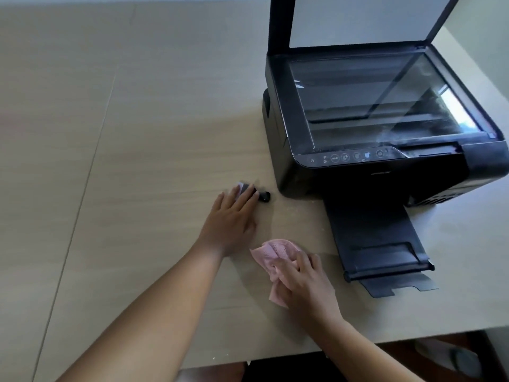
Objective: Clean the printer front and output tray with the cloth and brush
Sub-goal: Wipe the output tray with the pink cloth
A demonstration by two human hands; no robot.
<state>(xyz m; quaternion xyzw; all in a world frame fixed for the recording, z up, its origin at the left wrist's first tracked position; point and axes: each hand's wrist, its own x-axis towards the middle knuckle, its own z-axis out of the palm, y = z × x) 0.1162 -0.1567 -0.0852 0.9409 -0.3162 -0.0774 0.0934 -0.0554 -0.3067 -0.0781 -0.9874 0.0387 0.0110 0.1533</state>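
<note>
Left hand (232, 216) lying flat on the table (137, 133), fingers stretched out and spread over a small black brush (264, 196), covering most of it; not closed around it, only its rounded black end and a pale edge showing past the fingertips. Right hand (304, 277) pressing down on a crumpled pink cloth (271, 250), fingers curled loosely into its folds; whether gripping or only pressing, cannot tell. Cloth lying on the table just left of the extended output tray (380, 244). Black printer (371, 128) sitting at the right of the table, scanner lid (358, 20) standing upright, scanner glass (380, 103) exposed, control panel (347, 157) along the front edge. Brush lying near the printer's front left corner, not touching it
</note>
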